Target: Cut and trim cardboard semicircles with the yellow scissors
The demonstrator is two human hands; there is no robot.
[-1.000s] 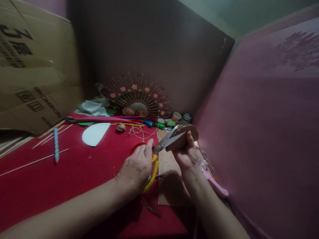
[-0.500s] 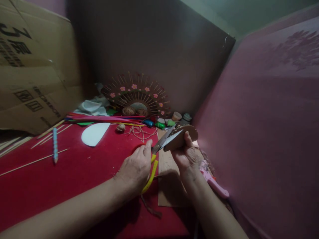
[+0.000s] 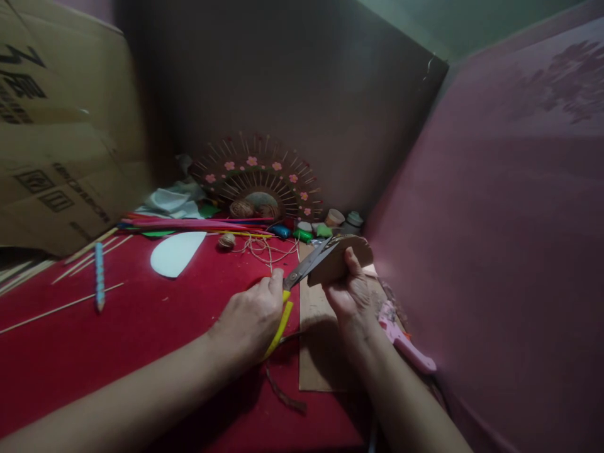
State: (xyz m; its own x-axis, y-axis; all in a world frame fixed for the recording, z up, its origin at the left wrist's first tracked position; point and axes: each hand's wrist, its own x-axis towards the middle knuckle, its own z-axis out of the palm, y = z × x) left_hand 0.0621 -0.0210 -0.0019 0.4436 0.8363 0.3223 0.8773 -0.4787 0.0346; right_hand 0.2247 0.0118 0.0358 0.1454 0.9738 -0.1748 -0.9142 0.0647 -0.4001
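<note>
My left hand is wrapped round the yellow handles of a pair of scissors. The blades lie nearly together along the left edge of a rounded cardboard piece. My right hand pinches that piece from the right, thumb on its near face. Both hands are held over the left part of a flat cardboard sheet on the red table. A strip of brown cord hangs or lies below the scissors; which one I cannot tell.
A decorated half-round fan stands at the back, with twine, clay packets and coloured strips before it. To the left are a white paper half-disc, a blue pencil, thin sticks and a large carton. A pink glue gun lies at right.
The scissor blades have closed from a wider gap, and the yellow handles have come together. The right hand keeps its grip on the cardboard piece. The view has shifted slightly.
</note>
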